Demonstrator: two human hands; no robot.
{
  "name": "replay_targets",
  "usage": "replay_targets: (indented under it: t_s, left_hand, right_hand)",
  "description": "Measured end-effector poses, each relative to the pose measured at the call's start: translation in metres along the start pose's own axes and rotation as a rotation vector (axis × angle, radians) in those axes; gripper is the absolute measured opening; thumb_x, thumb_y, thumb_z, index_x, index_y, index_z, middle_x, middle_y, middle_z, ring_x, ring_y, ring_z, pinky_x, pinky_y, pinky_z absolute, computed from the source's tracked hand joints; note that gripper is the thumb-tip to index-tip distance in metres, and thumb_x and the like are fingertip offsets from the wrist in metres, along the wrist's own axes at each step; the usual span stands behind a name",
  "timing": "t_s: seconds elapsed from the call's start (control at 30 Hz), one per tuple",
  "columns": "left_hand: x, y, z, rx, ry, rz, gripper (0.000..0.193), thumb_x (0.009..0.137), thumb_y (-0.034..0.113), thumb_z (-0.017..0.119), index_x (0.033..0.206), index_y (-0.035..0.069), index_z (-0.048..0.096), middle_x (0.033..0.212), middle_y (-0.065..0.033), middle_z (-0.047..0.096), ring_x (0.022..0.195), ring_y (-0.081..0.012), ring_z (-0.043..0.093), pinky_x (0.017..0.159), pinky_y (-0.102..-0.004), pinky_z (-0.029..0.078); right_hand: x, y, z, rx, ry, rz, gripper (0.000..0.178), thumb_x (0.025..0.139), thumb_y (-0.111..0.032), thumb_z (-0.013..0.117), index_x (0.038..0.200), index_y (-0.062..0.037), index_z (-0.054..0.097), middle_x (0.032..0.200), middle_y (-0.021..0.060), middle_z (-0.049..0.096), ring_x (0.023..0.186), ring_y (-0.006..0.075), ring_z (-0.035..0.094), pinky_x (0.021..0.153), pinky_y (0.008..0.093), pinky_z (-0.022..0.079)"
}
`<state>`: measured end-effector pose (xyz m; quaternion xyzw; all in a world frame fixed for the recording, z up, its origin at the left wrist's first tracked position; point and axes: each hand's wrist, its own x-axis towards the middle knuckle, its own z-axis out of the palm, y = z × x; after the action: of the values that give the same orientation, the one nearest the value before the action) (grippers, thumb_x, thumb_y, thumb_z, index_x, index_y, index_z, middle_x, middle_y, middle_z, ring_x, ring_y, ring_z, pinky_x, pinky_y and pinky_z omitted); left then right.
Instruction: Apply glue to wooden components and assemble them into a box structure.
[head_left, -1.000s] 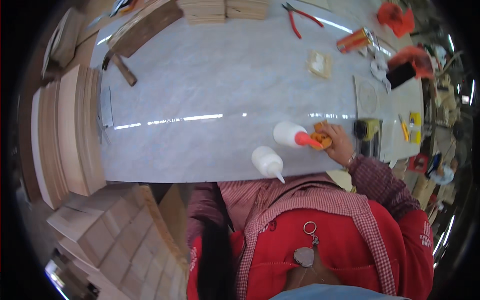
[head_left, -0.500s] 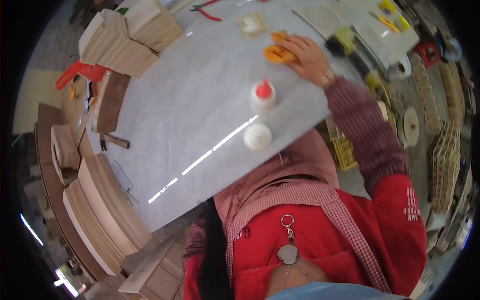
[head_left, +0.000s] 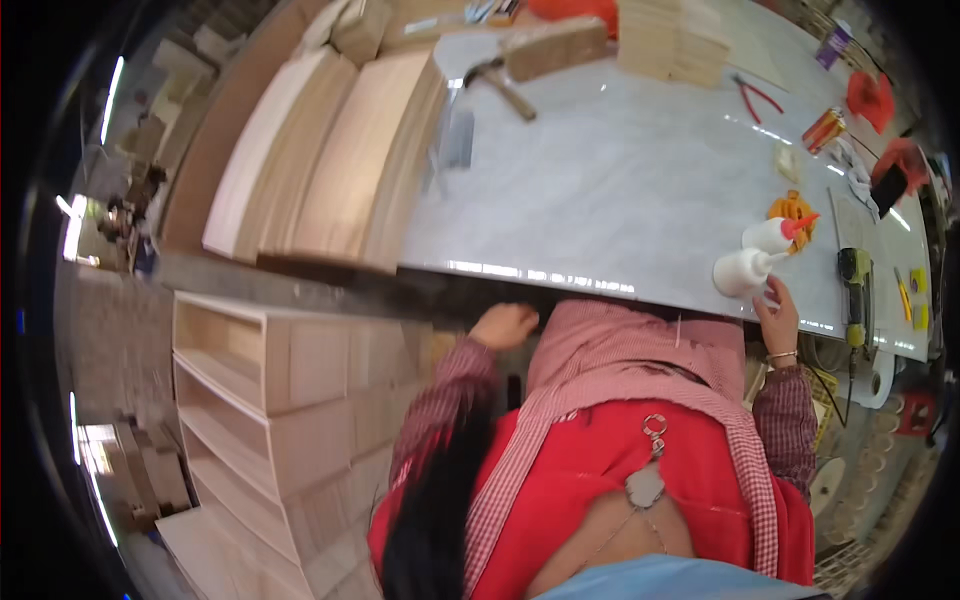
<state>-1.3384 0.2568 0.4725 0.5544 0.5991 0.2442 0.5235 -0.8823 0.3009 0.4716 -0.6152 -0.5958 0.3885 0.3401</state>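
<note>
My left hand (head_left: 505,326) hangs just off the table's near edge with its fingers curled in, nothing visible in them. At the table's near right edge is my right hand (head_left: 778,318), fingers apart and stretched upward, beside a white squeeze bottle (head_left: 738,274). Whether its fingertips touch that bottle I cannot tell. Right behind stands a second white bottle (head_left: 764,236) with a red nozzle. A bunched orange cloth (head_left: 793,212) lies beyond it, partly hidden by the red nozzle.
Stacked wooden boards (head_left: 365,150) cover the table's left end. A hammer (head_left: 505,88), red-handled pliers (head_left: 757,98) and more board stacks (head_left: 672,48) lie farther back. A green-black power drill (head_left: 854,285) lies at right. Wooden shelf units (head_left: 305,365) stand below left.
The view has swung left, bringing the shelf units and my left hand into sight. My right hand has left the orange cloth and come back to the near table edge by the bottles.
</note>
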Motion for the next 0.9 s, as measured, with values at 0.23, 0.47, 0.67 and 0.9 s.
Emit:
replay_targets:
  t_s: [0.23, 0.47, 0.67, 0.9]
  left_hand:
    - [-0.030, 0.081, 0.001, -0.142, 0.043, 0.076, 0.036, 0.080, 0.015, 0.061, 0.112, 0.002, 0.054, 0.094, -0.0096, 0.061, 0.077, -0.0166, 0.057, 0.067, -0.0248, 0.045]
    - [0.075, 0.129, 0.119, 0.060, -0.126, 0.364, 0.057, 0.070, 0.011, 0.070, 0.121, 0.003, 0.047, 0.111, -0.0096, 0.052, 0.082, -0.0149, 0.052, 0.067, -0.0233, 0.043]
    - [0.117, 0.136, 0.175, 0.200, -0.055, 0.555, 0.061, 0.067, 0.016, 0.075, 0.120, 0.003, 0.047, 0.105, -0.0088, 0.052, 0.086, -0.0195, 0.053, 0.072, -0.0275, 0.044]
    - [0.143, 0.143, 0.178, 0.262, -0.084, 0.610, 0.060, 0.065, 0.016, 0.076, 0.116, 0.003, 0.049, 0.101, -0.0082, 0.053, 0.088, -0.0209, 0.054, 0.075, -0.0288, 0.044]
  right_hand:
    - [0.027, -0.010, 0.002, -0.120, 0.280, -0.091, 0.035, 0.076, -0.012, 0.060, 0.109, -0.0023, 0.056, 0.102, 0.0078, 0.061, 0.085, 0.0161, 0.058, 0.072, 0.0264, 0.048]
    - [0.076, -0.019, -0.022, -0.176, 0.418, -0.310, 0.037, 0.073, -0.011, 0.062, 0.109, -0.0062, 0.056, 0.105, 0.0074, 0.058, 0.088, 0.0195, 0.055, 0.074, 0.0285, 0.047]
    - [0.117, 0.011, -0.044, -0.594, 0.462, -0.436, 0.043, 0.071, -0.009, 0.061, 0.113, -0.0104, 0.054, 0.112, 0.0066, 0.052, 0.089, 0.0224, 0.053, 0.079, 0.0294, 0.044]
    - [0.150, 0.030, -0.046, -0.633, 0.195, -0.058, 0.038, 0.072, -0.007, 0.060, 0.109, -0.0116, 0.055, 0.109, 0.0067, 0.050, 0.091, 0.0230, 0.051, 0.080, 0.0293, 0.041]
